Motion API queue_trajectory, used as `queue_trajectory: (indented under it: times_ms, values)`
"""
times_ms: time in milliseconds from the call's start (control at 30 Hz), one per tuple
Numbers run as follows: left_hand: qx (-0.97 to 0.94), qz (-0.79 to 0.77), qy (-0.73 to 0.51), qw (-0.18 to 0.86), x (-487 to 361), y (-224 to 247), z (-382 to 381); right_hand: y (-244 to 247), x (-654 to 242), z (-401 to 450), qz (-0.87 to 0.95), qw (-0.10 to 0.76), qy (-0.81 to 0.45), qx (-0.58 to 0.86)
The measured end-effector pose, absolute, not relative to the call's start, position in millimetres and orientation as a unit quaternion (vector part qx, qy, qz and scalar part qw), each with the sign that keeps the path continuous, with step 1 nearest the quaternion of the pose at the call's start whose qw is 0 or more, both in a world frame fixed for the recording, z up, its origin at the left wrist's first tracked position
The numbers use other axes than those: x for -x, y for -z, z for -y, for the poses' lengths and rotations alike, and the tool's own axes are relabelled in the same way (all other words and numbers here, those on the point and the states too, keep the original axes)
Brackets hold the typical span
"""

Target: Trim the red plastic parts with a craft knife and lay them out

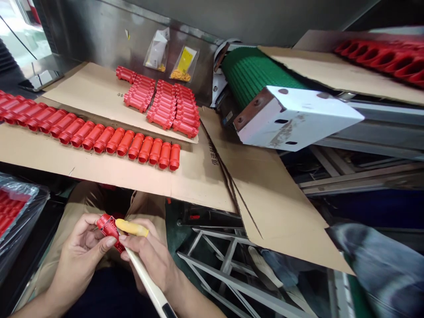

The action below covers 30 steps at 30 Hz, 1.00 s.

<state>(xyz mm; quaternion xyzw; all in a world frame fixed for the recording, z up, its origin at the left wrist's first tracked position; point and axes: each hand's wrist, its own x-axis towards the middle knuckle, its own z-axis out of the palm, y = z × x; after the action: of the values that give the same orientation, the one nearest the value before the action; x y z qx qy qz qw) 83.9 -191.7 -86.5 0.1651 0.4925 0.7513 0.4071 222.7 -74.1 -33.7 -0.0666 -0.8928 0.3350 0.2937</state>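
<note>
My left hand (79,251) is closed around a ribbed red plastic tube (107,224) above my lap. A yellow finger cot covers one finger of my right hand (154,256). That hand grips a slim cream-coloured handle (145,276) with a dark end pointing back toward me. The tool's working tip meets the red tube, but the fingers hide it, so its kind cannot be told. Fingers of both hands touch the tube, which is held at a tilt.
A long row of red tubes (109,139) lies on the cardboard (198,176), with stacked tubes (162,104) behind. Two small bags (185,64) lie at the back. A green conveyor belt (255,73) with a white metal end stands right. A lined crate (20,203) sits left; another person's leg (380,260) is right.
</note>
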Motion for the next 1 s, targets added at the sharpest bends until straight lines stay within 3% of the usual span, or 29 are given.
queue_trajectory:
  times_ms: [133, 267, 400, 500, 567, 700, 767, 833, 933, 1000]
  values:
    - [-0.151, -0.485, -0.752, 0.421, -84.3, 89.5, 192.3, 33.9, -225.8, 76.2, 0.874, 0.310, -0.365, 0.082]
    - [-0.141, -0.471, -0.758, 0.429, -83.5, 89.5, 193.9, 26.5, -231.5, 77.1, 0.729, 0.313, -0.584, 0.171]
    - [-0.072, -0.430, -0.758, 0.485, -82.3, 77.1, 193.8, 14.2, -238.8, 59.3, 0.573, 0.265, -0.761, 0.150]
    - [-0.012, -0.425, -0.721, 0.547, -79.7, 62.1, 191.8, 7.7, -239.6, 45.4, 0.648, 0.287, -0.664, 0.238]
    - [-0.003, -0.430, -0.683, 0.590, -76.7, 54.2, 190.6, 9.1, -235.5, 43.2, 0.709, 0.248, -0.584, 0.309]
    - [0.015, -0.417, -0.643, 0.642, -71.8, 48.8, 191.7, 23.8, -224.5, 53.2, 0.649, 0.090, -0.670, 0.349]
    - [0.012, -0.399, -0.670, 0.626, -71.8, 49.4, 193.1, 29.5, -222.5, 60.0, 0.607, 0.066, -0.705, 0.360]
    - [-0.024, -0.431, -0.704, 0.564, -73.4, 50.9, 193.5, 29.6, -223.6, 65.4, 0.650, 0.086, -0.667, 0.354]
    - [-0.054, -0.508, -0.722, 0.467, -75.9, 53.3, 190.8, 21.9, -228.8, 69.3, 0.815, 0.190, -0.470, 0.280]
    - [-0.028, -0.504, -0.731, 0.459, -76.4, 54.6, 188.3, 16.8, -232.8, 69.5, 0.869, 0.263, -0.362, 0.210]
